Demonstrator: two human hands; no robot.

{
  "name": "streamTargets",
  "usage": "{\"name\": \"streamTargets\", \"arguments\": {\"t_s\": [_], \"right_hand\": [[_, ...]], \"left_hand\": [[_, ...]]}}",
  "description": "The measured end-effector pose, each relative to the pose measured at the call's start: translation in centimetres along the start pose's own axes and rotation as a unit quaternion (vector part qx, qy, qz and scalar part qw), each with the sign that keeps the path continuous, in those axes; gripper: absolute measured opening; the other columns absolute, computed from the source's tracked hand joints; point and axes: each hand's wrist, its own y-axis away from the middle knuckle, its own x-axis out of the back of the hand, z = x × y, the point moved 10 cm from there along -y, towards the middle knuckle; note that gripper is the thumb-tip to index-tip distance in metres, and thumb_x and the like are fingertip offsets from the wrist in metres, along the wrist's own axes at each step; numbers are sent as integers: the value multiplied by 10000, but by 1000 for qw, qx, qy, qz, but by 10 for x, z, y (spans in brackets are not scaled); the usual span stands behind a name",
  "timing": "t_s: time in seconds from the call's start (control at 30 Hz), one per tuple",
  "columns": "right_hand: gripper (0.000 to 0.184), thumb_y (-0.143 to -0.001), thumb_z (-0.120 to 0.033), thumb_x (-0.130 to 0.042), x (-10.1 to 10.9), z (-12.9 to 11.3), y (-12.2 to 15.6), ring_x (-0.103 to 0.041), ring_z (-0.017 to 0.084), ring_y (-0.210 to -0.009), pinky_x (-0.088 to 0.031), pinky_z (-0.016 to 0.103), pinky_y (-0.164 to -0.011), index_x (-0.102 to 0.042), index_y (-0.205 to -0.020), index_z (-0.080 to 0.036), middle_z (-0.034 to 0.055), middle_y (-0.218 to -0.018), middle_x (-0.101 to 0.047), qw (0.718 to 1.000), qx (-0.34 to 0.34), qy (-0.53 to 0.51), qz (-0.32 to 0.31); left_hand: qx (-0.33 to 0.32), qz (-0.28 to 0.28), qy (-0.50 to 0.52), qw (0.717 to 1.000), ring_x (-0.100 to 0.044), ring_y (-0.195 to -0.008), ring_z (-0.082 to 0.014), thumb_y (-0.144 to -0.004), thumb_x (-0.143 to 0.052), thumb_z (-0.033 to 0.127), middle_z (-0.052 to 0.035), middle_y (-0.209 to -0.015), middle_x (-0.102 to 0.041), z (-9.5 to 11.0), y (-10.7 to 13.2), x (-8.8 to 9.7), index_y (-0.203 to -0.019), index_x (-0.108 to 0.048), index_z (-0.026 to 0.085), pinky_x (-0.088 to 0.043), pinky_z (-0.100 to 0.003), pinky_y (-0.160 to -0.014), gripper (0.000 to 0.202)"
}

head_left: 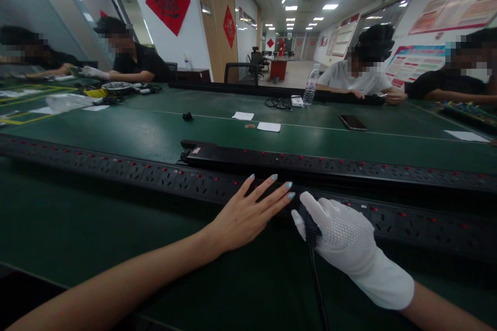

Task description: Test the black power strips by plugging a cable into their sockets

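Observation:
A long black power strip [166,178] with a row of sockets and small red lights runs across the table in front of me. My left hand [246,214], bare with pale blue nails, lies flat on it, fingers stretched out and apart. Just to its right, my right hand [344,235] in a white dotted glove is closed around a black plug [310,227]. The plug is at the near side of the strip, its cable [318,289] hanging down toward me. Whether its pins sit in a socket is hidden.
Behind lies a second black power strip [272,158]. Farther back on the green table [135,132] are white papers [268,126], a phone [352,122], a coiled black cable [277,104] and a water bottle [310,87]. Several people sit across the table, one in a white shirt [345,80].

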Motion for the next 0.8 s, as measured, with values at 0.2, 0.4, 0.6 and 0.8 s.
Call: {"name": "streamTargets", "arguments": {"t_s": [0.2, 0.4, 0.6, 0.8], "right_hand": [[315, -802, -399, -486, -2, 1, 1, -522, 130, -564, -271, 238, -528, -562, -1019, -184, -7, -639, -575, 1000, -1, -6, -7], [318, -802, -401, -487, 1, 0, -1, -519, 129, -560, -281, 239, -537, -562, -1027, -187, -5, -643, -584, 1000, -1, -2, -3], [305, -796, -407, -495, 4, 0, 0, -514, 132, -540, -276, 241, -528, -569, -1003, -195, -11, -623, -580, 1000, 0, 9, 13], [302, -806, -400, -485, -1, 0, 0, -527, 129, -546, -291, 236, -527, -569, -1003, -187, -2, -638, -587, 1000, -1, 7, -4]], "left_hand": [[-1, 0, 2, 1000, -100, -1329, -251, -864, -380, 299, 1, -1466, -40, 0, 0, -1, -1390, -115, 237, -178, -484, -1035, 592], [0, 0, -3, 1000, -107, -1328, -247, -862, -384, 295, 1, -1465, -61, -1, 0, -1, -1388, -124, 238, -185, -484, -1034, 589], [0, 6, -8, 1000, -110, -1327, -255, -847, -418, 305, -1, -1464, -79, 0, 0, 1, -1384, -151, 245, -177, -483, -1037, 603], [0, 9, -3, 1000, -108, -1328, -252, -854, -405, 294, -2, -1464, -76, 0, 1, 3, -1383, -158, 244, -160, -477, -1044, 586]]}}
